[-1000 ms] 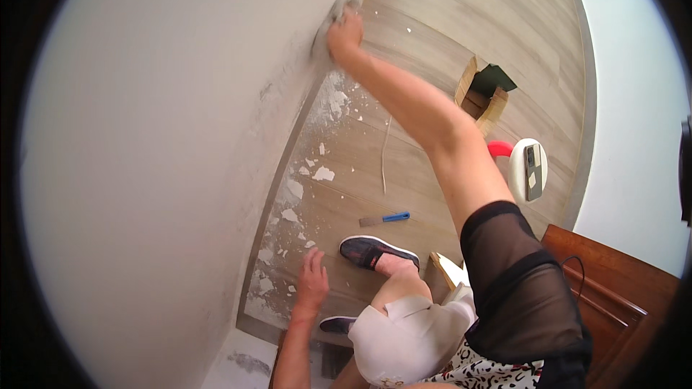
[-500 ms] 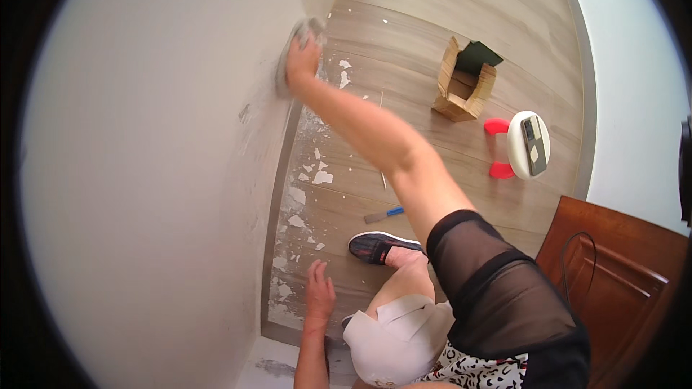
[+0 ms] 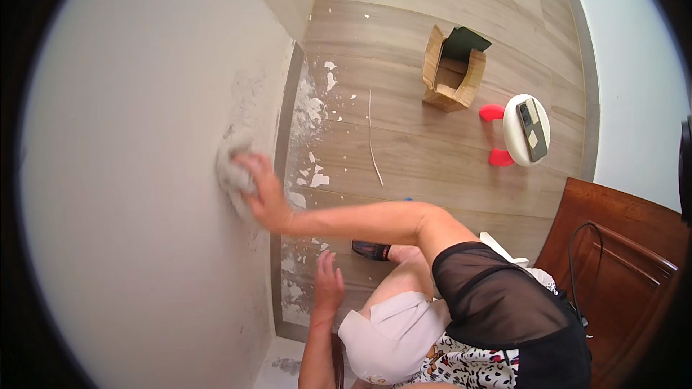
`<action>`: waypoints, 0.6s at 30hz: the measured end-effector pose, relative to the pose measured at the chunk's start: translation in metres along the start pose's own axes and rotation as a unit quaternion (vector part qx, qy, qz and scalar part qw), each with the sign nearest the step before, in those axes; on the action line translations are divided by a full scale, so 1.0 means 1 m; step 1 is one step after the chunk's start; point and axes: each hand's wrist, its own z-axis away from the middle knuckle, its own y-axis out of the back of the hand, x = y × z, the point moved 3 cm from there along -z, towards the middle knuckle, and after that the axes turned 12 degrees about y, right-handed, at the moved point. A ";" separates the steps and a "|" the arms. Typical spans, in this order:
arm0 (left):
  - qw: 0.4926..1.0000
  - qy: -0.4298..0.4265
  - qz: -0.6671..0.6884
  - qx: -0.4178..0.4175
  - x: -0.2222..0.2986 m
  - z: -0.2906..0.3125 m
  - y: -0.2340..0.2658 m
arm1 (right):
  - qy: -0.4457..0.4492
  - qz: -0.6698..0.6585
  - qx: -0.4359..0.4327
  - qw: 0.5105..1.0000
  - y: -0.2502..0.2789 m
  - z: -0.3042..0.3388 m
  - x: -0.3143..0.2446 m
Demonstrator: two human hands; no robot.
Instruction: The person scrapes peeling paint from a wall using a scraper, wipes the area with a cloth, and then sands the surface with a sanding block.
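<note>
Against the lower part of the pale wall (image 3: 144, 173), my right hand (image 3: 268, 194) presses a crumpled grey cloth (image 3: 232, 176), blurred by motion. Dark smudges mark the wall around it. My left hand (image 3: 329, 284) hangs over the floor near the skirting (image 3: 275, 266), fingers stretched out and holding nothing. Below my right forearm lie white flakes of wall coating (image 3: 318, 180) and dust along the skirting. Only a bit of blue handle (image 3: 409, 199) shows at the forearm's edge; the rest of that tool is hidden.
An open cardboard box (image 3: 453, 83) stands on the wood-look floor (image 3: 404, 36). A white stool (image 3: 513, 137) with red legs carries a dark phone (image 3: 533, 130). A brown wooden panel (image 3: 620, 266) with a black cable is at the right. A thin white strip (image 3: 373, 144) lies mid-floor.
My right hand has swept the cloth along the wall from the far corner back toward me. My arm now covers most of the blue-handled scraper. My left hand has barely moved.
</note>
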 end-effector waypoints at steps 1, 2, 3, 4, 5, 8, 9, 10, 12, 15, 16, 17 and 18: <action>1.000 0.008 0.012 -0.001 -0.002 0.001 0.001 | 0.022 0.027 0.054 0.998 0.012 -0.023 0.005; 1.000 0.011 0.014 -0.001 -0.005 0.003 0.002 | 0.043 0.054 0.107 0.992 0.022 -0.052 0.007; 1.000 0.018 0.007 -0.002 -0.007 0.006 0.002 | 0.017 0.044 0.135 0.990 0.026 -0.080 0.010; 1.000 0.026 -0.001 -0.002 -0.009 0.010 0.002 | -0.010 0.033 0.163 0.986 0.024 -0.095 0.011; 1.000 0.029 -0.001 -0.001 -0.010 0.011 0.002 | -0.012 0.032 0.162 0.986 0.014 -0.093 0.011; 0.999 0.052 0.006 -0.014 -0.012 0.010 -0.003 | -0.041 0.049 0.175 0.983 -0.012 -0.068 0.008; 1.000 0.025 0.003 -0.001 -0.015 0.011 -0.004 | -0.028 0.026 0.141 0.989 -0.022 -0.046 0.000; 1.000 -0.003 0.002 0.009 -0.012 0.012 -0.007 | -0.015 0.006 0.107 0.994 -0.026 -0.020 -0.004; 1.000 0.015 -0.015 -0.012 -0.007 0.012 -0.013 | -0.042 -0.013 -0.038 0.998 -0.027 0.036 -0.008; 0.994 0.058 -0.071 -0.058 -0.006 0.012 -0.016 | -0.052 -0.052 -0.173 0.982 -0.028 0.102 -0.003; 0.987 0.088 -0.101 -0.088 -0.009 0.013 -0.019 | -0.060 -0.031 -0.161 0.985 -0.017 0.108 0.003; 0.987 0.093 -0.098 -0.087 -0.012 0.014 -0.018 | -0.067 -0.008 -0.148 0.987 -0.008 0.112 0.011; 0.997 0.046 -0.057 -0.036 -0.014 0.017 -0.014 | -0.058 -0.001 -0.096 0.994 0.001 0.099 0.016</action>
